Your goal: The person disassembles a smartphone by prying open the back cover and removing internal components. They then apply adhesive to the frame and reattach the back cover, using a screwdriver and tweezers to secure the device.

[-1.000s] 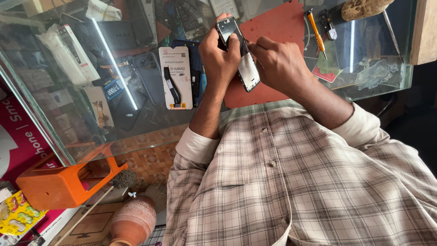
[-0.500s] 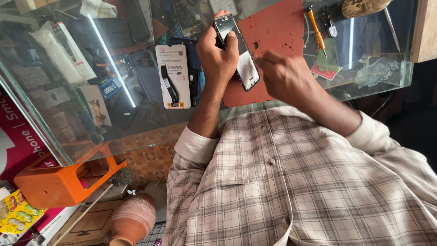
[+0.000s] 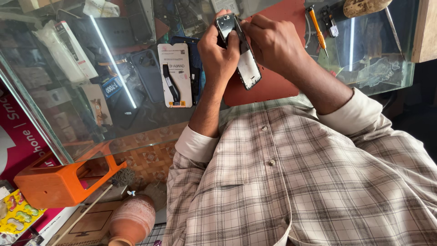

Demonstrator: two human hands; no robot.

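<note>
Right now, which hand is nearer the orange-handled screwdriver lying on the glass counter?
Right. The right hand works at the top of the opened black phone, just beside the orange-handled screwdriver without touching it. The left hand grips the phone's far side, farther away.

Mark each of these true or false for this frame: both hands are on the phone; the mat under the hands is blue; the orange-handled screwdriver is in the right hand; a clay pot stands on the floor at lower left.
1. Both hands are on the phone. True: the left hand grips it and the right hand works at its top end.
2. The mat is blue. False: it is red.
3. The screwdriver is in the right hand. False: it lies on the glass counter.
4. A clay pot stands at lower left. True.
</note>
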